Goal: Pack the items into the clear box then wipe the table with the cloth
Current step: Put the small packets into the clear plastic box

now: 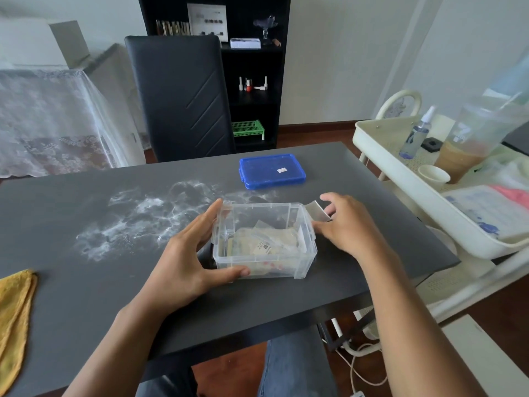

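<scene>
The clear box (297, 265) stands open on the dark table (86, 296), with several small packets (266, 242) lying inside it. My left hand (189, 259) grips the box's left side, thumb on the front wall and fingers along the left rim. My right hand (346, 222) rests against the box's right side and pinches a flat grey card-like item (316, 211) just beyond the box's far right corner. The blue lid (272, 171) lies flat further back. A yellow cloth (14, 313) lies folded at the table's left edge. White powder (143, 216) is smeared across the table's middle.
A black chair (180, 96) stands behind the table, with a black shelf unit (257, 67) behind it. A cream cart (400, 173) at the right holds a spray bottle (416, 136), cups and bags. A cable (357, 365) runs on the floor.
</scene>
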